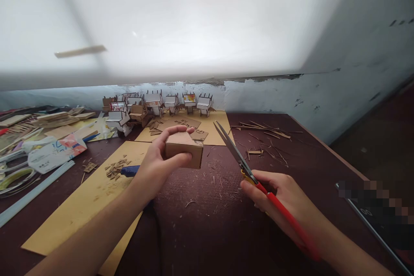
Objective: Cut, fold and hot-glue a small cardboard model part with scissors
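Observation:
My left hand (161, 153) grips a small brown cardboard box (186, 155), thumb across its front face and fingers over the top. In my right hand (274, 192) is a pair of scissors (235, 152) with red and yellow handles. The blades point up and to the left, slightly parted, near the box but not touching it. A blue tool (130, 170) lies behind my left wrist, beside a pile of small cardboard pieces (114, 169) on a yellow sheet (84, 211).
Several small cardboard models (171, 102) stand along the wall. Wood strips (61, 120), tape rolls (16, 181) and a plastic bag (51, 151) crowd the left. Thin cardboard scraps (268, 129) lie at the back right, a dark flat device (371, 220) at the right edge.

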Demonstrator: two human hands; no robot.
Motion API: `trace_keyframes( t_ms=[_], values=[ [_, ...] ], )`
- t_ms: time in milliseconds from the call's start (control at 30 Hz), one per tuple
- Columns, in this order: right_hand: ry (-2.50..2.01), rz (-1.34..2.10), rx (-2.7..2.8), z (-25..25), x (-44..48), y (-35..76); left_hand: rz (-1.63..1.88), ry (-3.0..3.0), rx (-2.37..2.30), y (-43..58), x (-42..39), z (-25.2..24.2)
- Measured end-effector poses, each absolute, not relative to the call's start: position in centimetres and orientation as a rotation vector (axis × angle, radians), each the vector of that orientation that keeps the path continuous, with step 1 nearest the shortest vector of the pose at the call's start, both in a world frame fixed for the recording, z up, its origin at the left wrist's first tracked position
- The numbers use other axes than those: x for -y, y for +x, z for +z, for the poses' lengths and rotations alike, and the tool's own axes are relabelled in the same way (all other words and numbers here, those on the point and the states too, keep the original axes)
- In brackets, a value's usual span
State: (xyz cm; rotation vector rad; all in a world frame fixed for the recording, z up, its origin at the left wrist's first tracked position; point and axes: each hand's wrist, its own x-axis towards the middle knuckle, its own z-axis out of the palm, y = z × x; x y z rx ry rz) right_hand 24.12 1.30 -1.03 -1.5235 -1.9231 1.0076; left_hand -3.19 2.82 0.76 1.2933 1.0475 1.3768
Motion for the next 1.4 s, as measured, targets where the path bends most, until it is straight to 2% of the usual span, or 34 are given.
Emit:
trace_keyframes(
  t_ms=[267,667,1400],
  values=[
    [-1.501,0.927,2.083,-0.8,-1.0,24.0,1.311,1.101,-0.803,-3.7,-3.3,1.3],
    [-1.545,0.678,2.178,-1.2,-0.6,23.7,1.410,1.000,-0.778,-4.5,-3.7,1.3],
    [-1.462,0.609,2.211,-2.2,0.1,23.3,1.378,0.968,-0.654,-4.8,-3.5,1.5]
  ],
)
